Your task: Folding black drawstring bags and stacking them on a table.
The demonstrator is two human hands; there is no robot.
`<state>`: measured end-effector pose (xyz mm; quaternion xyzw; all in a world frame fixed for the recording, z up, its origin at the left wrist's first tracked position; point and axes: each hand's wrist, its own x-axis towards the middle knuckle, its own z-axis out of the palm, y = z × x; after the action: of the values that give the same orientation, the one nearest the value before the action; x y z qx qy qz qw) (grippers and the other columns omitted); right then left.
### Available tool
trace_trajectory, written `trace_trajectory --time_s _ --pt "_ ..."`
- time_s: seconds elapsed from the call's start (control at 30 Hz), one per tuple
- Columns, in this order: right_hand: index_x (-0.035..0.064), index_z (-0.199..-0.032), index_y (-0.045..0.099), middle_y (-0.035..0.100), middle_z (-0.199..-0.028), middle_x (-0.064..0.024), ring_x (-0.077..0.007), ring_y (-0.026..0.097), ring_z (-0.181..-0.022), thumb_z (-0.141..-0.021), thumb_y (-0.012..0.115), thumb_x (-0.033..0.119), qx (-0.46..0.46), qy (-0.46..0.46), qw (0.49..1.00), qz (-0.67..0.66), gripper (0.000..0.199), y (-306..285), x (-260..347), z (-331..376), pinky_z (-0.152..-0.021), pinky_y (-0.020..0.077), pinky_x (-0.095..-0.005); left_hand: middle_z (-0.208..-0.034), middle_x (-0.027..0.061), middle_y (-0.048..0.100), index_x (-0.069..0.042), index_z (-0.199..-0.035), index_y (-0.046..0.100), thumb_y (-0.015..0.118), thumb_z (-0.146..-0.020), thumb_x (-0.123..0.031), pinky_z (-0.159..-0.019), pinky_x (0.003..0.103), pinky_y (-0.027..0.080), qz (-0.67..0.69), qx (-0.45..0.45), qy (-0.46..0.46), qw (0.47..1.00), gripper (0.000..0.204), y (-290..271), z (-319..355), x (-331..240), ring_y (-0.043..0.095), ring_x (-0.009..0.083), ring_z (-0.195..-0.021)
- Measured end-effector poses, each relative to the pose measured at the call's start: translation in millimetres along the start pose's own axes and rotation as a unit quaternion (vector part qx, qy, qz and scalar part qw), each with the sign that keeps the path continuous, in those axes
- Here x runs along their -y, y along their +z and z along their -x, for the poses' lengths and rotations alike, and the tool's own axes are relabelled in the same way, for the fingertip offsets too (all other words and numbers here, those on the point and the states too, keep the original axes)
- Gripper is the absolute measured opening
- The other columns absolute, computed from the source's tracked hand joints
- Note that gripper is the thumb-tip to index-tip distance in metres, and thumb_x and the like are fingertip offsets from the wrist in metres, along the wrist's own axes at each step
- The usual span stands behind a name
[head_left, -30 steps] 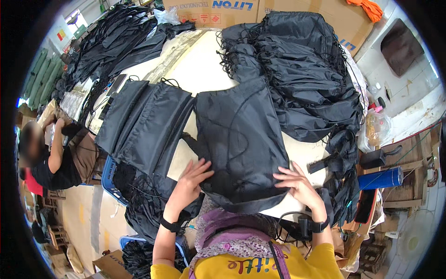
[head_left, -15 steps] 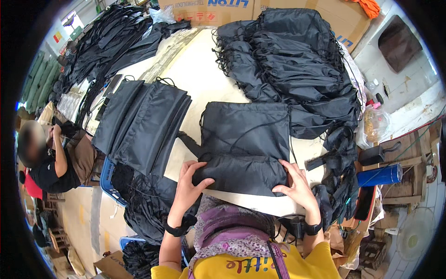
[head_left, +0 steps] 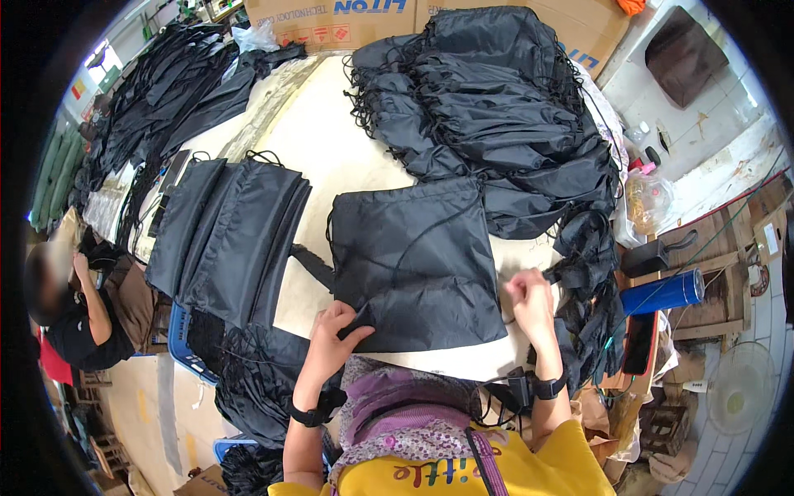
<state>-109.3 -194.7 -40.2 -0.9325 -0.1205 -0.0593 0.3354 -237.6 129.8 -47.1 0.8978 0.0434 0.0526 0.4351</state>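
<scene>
A black drawstring bag (head_left: pixel 413 256) lies flat on the pale tabletop in front of me, its cords looping across its upper part. My left hand (head_left: pixel 332 341) pinches the bag's lower left corner between thumb and fingers. Just off the bag's right edge is my right hand (head_left: pixel 532 304), apart from the cloth. Its fingers are curled together and slightly blurred; whether they hold a cord I cannot make out. To the left of the bag lies a row of overlapping black drawstring bags (head_left: pixel 240 236).
A large heap of black bags (head_left: pixel 504 107) fills the back of the table. Black strips (head_left: pixel 591 256), a blue bottle (head_left: pixel 662 293) and a phone (head_left: pixel 638 343) lie at right. A blue crate (head_left: pixel 178 347) stands lower left. Another person (head_left: pixel 87 306) sits at far left.
My right hand has left the bag's right side and moved slightly up, its fingers now curled. The bag's lower part, folded or bunched before, lies flatter. My left hand stays at its corner.
</scene>
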Motion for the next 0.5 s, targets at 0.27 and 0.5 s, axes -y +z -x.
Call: trace_trajectory --time_s 0.27,0.5 --pt "0.0006 -0.115 0.064 0.068 -0.1 -0.0102 -0.0177 0.065 -0.089 -0.093 0.059 0.007 0.213 -0.075 0.907 -0.354 0.023 3.8 44.6 -32.8 -0.082 0.05 -0.0281 -0.093 0.0115 0.063 0.003 -0.094 0.065 0.074 -0.077 -0.004 -0.078 0.034 0.047 0.111 0.046 0.042 0.992 0.02 -11.7 7.2 0.9 0.06 0.028 -0.088" --pt "0.0008 -0.1 0.067 0.066 -0.094 -0.0066 -0.0181 0.062 -0.092 -0.082 0.074 0.016 0.279 -0.018 0.944 -0.177 0.024 10.8 10.0 -16.1 -0.081 0.0466 -0.0298 -0.08 0.0194 0.059 0.005 -0.091 0.06 0.065 -0.09 -0.013 -0.065 0.034 0.044 0.038 -0.015 -0.089 0.995 0.018 -13.0 -5.3 -15.3 0.058 0.0323 -0.07"
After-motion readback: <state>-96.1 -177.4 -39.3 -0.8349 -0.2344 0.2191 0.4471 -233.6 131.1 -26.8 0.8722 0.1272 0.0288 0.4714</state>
